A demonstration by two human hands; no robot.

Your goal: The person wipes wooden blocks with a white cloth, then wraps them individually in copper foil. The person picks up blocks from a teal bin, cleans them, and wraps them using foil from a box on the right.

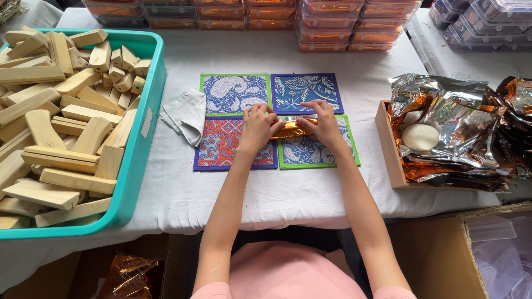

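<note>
An orange foil-wrapped piece (pixel 292 129) is pinched closed-fingered between left hand (pixel 258 128) and right hand (pixel 321 125) over patterned mats (pixel 233 94), wrapping seemingly nearly done; unwrapped white pieces (pixel 420 137) remain rightward.

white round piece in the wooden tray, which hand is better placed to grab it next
Probably the right hand: it is nearer the wooden tray holding the white round piece, though both hands now hold a shiny orange foil-wrapped piece.

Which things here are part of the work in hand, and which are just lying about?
In use: left hand, right hand, foil-wrapped piece, patterned mats.
Lying about: wooden blocks in teal bin, grey cloth, foil tray, stacked boxes.
</note>
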